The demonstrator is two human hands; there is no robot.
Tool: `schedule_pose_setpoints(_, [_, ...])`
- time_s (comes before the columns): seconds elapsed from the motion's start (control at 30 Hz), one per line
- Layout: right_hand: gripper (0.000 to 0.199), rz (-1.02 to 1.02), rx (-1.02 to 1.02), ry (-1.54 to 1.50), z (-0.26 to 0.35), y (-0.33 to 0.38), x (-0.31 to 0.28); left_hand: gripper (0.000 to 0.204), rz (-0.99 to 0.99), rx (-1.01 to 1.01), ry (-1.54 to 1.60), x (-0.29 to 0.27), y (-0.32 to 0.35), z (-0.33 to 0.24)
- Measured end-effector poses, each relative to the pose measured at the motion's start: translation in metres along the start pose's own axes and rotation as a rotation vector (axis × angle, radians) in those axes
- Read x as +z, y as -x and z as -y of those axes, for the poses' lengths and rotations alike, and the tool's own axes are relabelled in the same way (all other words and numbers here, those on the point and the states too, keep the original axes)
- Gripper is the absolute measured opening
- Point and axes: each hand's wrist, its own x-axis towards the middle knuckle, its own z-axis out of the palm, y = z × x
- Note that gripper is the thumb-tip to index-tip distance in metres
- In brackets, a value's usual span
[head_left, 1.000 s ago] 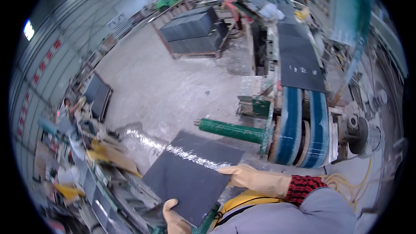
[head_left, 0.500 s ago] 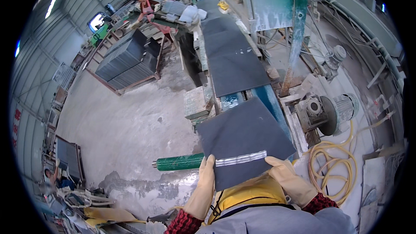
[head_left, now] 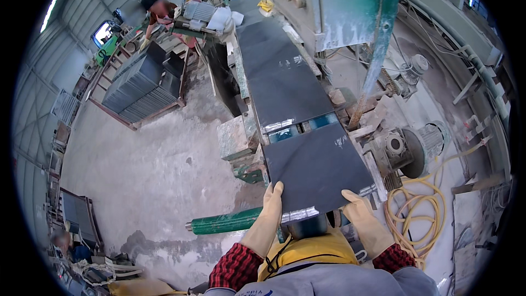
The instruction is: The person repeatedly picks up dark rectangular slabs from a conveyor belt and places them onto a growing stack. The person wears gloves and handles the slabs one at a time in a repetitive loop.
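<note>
A dark grey stone slab (head_left: 312, 167) lies close in front of me on the roller conveyor, with a bright reflection along its near edge. My left hand (head_left: 267, 216), in a cream rubber glove, grips the slab's near left side. At the near right edge, my gloved right hand (head_left: 366, 219) has its thumb over the top; its other fingers are hidden under the slab. Just beyond lies another dark slab (head_left: 285, 87), with a narrow strip of blue conveyor belt (head_left: 285, 134) showing between the two. A green roller (head_left: 227, 222) sticks out left of my left hand.
A motor (head_left: 397, 148) stands right of the conveyor, above a coiled yellow hose (head_left: 413, 219). To the left, a metal rack (head_left: 139, 85) holds upright slabs, with a person (head_left: 159, 11) beside it. A green and white machine housing (head_left: 353, 11) rises at the far right.
The slab in my hands has moved forward and down from a tilted position, now lying in line with the one beyond. My hands stay at its near end.
</note>
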Motion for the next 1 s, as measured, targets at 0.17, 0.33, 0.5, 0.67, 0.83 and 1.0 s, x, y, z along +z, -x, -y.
schedule_pose_setpoints(0.17, [0.025, -0.064, 0.047, -0.162, 0.013, -0.018, 0.027, 0.047, -0.013, -0.010, -0.009, 0.003, -0.027, -0.015])
schedule_pose_setpoints(0.33, [0.026, -0.154, 0.055, -0.281, 0.007, -0.044, 0.018, 0.046, -0.038, -0.030, -0.012, 0.006, -0.044, -0.022])
schedule_pose_setpoints(0.5, [0.020, -0.134, -0.056, 0.165, -0.013, -0.059, -0.009, 0.047, -0.053, 0.014, -0.032, -0.001, -0.060, -0.009])
schedule_pose_setpoints(0.67, [0.019, -0.164, -0.028, 0.321, -0.008, -0.064, -0.002, 0.040, -0.066, -0.015, -0.021, -0.003, -0.068, -0.010])
schedule_pose_setpoints(0.83, [0.027, -0.107, 0.160, 0.170, -0.015, -0.072, -0.023, 0.035, -0.005, -0.081, -0.076, -0.017, -0.081, -0.006])
schedule_pose_setpoints(1.0, [0.052, -0.089, 0.722, 0.115, 0.067, -0.047, 0.029, 0.040, 0.025, -0.110, -0.644, -0.047, -0.062, -0.074])
